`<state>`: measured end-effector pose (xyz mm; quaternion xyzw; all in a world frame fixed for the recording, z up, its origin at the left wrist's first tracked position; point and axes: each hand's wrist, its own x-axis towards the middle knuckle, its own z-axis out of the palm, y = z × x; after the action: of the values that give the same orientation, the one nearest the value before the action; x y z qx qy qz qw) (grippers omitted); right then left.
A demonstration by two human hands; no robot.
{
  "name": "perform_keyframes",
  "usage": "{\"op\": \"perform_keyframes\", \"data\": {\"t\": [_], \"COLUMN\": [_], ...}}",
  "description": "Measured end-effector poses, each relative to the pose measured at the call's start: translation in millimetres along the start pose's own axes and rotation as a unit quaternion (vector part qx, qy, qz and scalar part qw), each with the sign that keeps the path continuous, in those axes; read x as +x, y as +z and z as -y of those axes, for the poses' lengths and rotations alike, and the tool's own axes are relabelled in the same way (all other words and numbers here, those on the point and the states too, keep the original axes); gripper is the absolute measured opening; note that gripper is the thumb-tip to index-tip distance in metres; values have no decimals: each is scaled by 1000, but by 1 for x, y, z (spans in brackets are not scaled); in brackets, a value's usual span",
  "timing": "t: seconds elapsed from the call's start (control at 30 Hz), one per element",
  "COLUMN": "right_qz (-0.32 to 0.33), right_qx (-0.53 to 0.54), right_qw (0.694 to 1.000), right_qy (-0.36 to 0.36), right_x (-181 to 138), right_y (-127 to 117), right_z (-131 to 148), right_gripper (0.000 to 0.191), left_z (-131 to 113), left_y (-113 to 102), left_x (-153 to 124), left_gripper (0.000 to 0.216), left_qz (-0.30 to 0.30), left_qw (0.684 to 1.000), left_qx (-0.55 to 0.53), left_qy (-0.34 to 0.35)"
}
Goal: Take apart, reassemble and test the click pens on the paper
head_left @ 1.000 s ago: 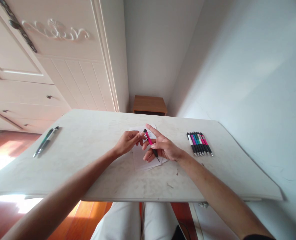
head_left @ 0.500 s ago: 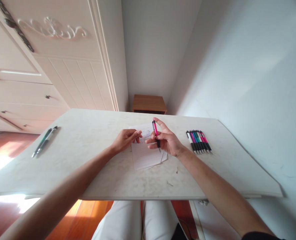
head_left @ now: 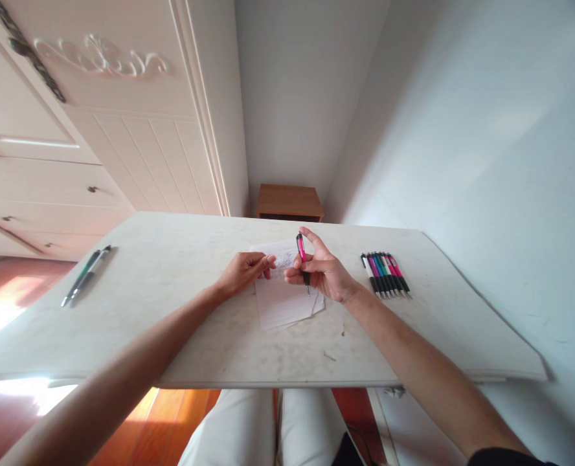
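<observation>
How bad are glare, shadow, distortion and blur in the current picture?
Head view: sunlight washes out part of the floor at left; head view: soft shading crosses the right wall; head view: cabinet leans, likely wide-angle stretch; head view: pink pen reads clearly, but writing on the paper is illegible.

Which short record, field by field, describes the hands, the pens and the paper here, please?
Right hand: holds a pink-and-black pen between thumb and fingers
Left hand: fingers curled, no pen seen in it
Paper: on the table, with scribbles on its far part
Right side: row of pens in several colours, side by side
Left side: green pen beside a white-and-black pen
</observation>
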<state>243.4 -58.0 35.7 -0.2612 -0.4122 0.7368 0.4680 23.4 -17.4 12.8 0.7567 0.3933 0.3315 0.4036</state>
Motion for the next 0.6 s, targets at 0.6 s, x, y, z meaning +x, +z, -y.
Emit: {"op": "perform_keyframes", "data": {"t": [0.6], "right_qz": [-5], "right_qx": [-2], "right_qw": [1000], "right_qy": [15], "right_x": [4], "right_y": [-6], "right_z": [-3], "right_gripper": [72], "left_z": [2], "left_y": [-1], "left_x": [0], "left_gripper": [52], "left_qz": [3], "left_qw": [1000], "left_qx": [22], "left_qy": [6]}}
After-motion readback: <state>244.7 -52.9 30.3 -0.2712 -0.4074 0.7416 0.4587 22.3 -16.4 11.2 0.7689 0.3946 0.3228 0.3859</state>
